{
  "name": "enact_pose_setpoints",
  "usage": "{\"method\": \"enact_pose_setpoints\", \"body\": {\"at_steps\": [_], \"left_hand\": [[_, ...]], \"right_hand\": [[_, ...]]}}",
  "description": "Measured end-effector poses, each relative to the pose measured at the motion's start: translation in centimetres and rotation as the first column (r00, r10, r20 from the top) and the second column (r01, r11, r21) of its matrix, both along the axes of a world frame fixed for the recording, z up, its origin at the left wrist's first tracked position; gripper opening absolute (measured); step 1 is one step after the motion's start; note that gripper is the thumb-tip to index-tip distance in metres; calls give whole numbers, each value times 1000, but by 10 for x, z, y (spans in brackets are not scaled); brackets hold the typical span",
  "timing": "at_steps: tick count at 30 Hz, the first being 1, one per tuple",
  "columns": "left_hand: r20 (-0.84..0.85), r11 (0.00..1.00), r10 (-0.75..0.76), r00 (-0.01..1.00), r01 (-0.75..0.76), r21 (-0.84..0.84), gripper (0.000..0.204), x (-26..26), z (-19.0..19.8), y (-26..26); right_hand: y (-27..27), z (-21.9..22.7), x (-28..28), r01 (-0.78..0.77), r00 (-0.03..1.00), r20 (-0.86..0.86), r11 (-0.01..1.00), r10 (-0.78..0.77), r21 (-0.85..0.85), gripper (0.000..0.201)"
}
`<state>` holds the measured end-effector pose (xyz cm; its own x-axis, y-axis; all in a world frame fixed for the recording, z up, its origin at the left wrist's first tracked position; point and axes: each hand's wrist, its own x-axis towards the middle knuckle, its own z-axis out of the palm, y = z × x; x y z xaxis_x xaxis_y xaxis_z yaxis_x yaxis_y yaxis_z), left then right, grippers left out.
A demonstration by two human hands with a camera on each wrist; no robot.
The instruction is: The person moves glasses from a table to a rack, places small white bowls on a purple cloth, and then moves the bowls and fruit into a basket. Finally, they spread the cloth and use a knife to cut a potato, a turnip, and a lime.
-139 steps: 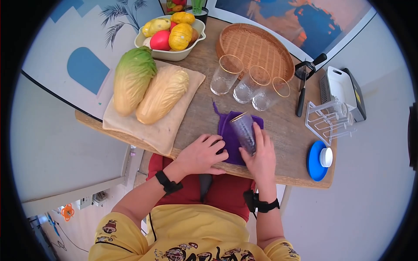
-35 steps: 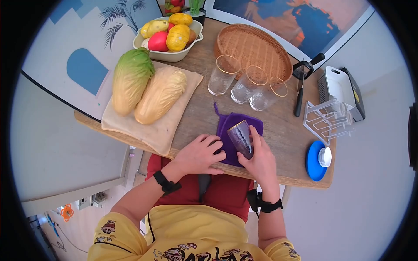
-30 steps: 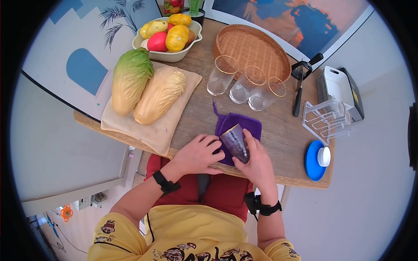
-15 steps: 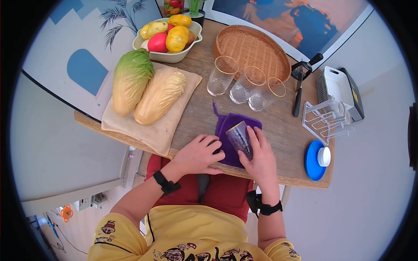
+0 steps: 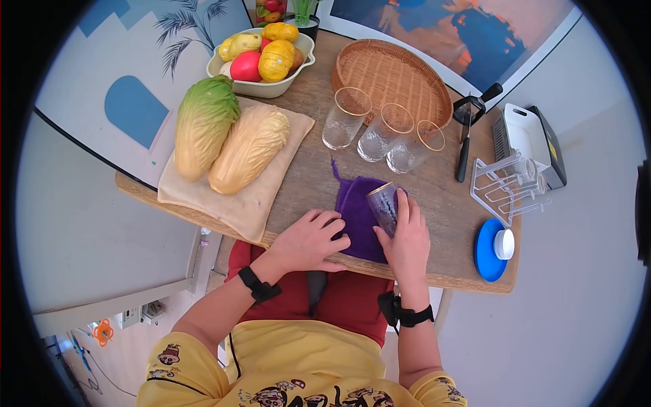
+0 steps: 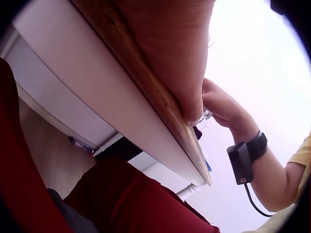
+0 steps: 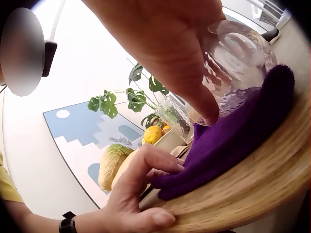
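Note:
My right hand [image 5: 409,244] grips a clear, textured drinking glass [image 5: 384,207] with a gold rim, thumb on one side and fingers on the other. The glass leans over a folded purple cloth [image 5: 363,237] at the table's front edge; in the right wrist view the side of the glass [image 7: 233,73] lies against the cloth [image 7: 228,141]. My left hand [image 5: 308,239] rests at the cloth's left edge, fingers loosely bent and pressing it down. From the right wrist, the left fingertips [image 7: 176,167] show on the cloth, with the thumb spread apart near the table edge.
Behind the cloth stand three gold-rimmed glasses [image 5: 385,132] before a round wicker tray [image 5: 400,74]. Two cabbages [image 5: 251,149] lie on a beige mat [image 5: 261,210] at left, below a fruit bowl [image 5: 268,87]. At right are a knife [image 5: 464,159], a cup rack [image 5: 489,203] and a blue plate [image 5: 487,261].
The glass in my right hand has tipped left, then swung back to the right, its rim now farther right and higher. My left hand has stayed in place on the cloth.

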<state>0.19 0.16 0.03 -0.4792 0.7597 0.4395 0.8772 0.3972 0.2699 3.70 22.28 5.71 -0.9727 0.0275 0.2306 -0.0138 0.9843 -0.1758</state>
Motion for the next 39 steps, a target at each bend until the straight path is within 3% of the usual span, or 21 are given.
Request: {"method": "enact_pose_setpoints", "body": {"at_steps": [3, 5, 6, 10, 13, 15, 17, 26, 28, 32, 34, 37, 39], "left_hand": [[1, 1000, -2, 1000, 2, -6, 49, 0, 0, 0], [6, 1000, -5, 1000, 5, -12, 48, 0, 0, 0], [3, 1000, -3, 1000, 3, 4, 48, -1, 0, 0], [-8, 1000, -12, 1000, 12, 16, 51, -1, 0, 0], [-7, 1000, -14, 1000, 14, 17, 51, -1, 0, 0], [-6, 1000, -12, 1000, 12, 18, 51, -1, 0, 0], [-3, 1000, -11, 1000, 11, 21, 51, -1, -1, 0], [0, 1000, -5, 1000, 5, 1, 51, -1, 1, -1], [-6, 1000, -7, 1000, 7, 23, 51, -1, 0, 0], [-5, 1000, -4, 1000, 4, 8, 51, -1, 1, 0], [-3, 1000, -9, 1000, 9, 4, 51, -1, 1, 0], [-12, 1000, 5, 1000, -5, 25, 48, 0, -1, 1], [-11, 1000, 3, 1000, -3, 25, 48, -1, 0, 1]], "right_hand": [[-1, 9, 4, -22, 996, 82, 994, 30, -104, 86], [-3, 15, 13, -171, 970, 111, 935, 214, -311, 86], [-9, 16, 16, -153, 965, 148, 925, 215, -347, 83], [-6, 7, 17, -160, 978, 85, 943, 192, -290, 82], [5, -2, 8, -71, 995, 57, 969, 87, -238, 82], [9, -4, 1, 83, 992, 116, 965, -56, -249, 82], [8, -4, -1, 92, 991, 112, 971, -69, -220, 83], [-2, 10, 8, -36, 999, -33, 999, 35, -34, 91], [-4, 14, 11, -23, 997, 70, 998, 28, -59, 95], [-1, 11, 9, -12, 999, 46, 995, 17, -104, 94], [1, 19, 9, -172, 980, 65, 969, 186, -177, 89], [-3, 25, 11, -266, 947, 106, 923, 305, -278, 85], [-3, 25, 12, -244, 951, 117, 927, 286, -283, 84]]}}
